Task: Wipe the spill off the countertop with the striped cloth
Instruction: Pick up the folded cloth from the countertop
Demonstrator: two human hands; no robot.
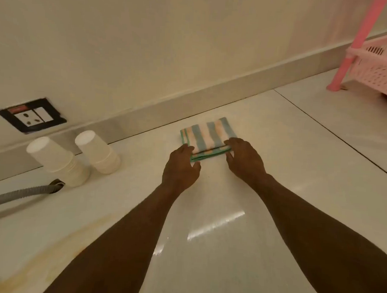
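The striped cloth (207,134), folded into a small square with blue, peach and white stripes and a green edge, lies flat on the pale countertop (276,173) near the back wall. My left hand (180,168) pinches its near left corner. My right hand (243,159) holds its near right edge, fingers on top. A yellowish-brown spill (48,250) streaks the countertop at the lower left, well away from the cloth and partly hidden by my left forearm.
Two stacks of upturned white paper cups (57,159) (98,151) stand at the left by the wall. A grey corrugated hose (17,195) comes out of the counter beside them. A wall socket (31,115) sits above. A pink plastic rack (380,64) stands at the far right.
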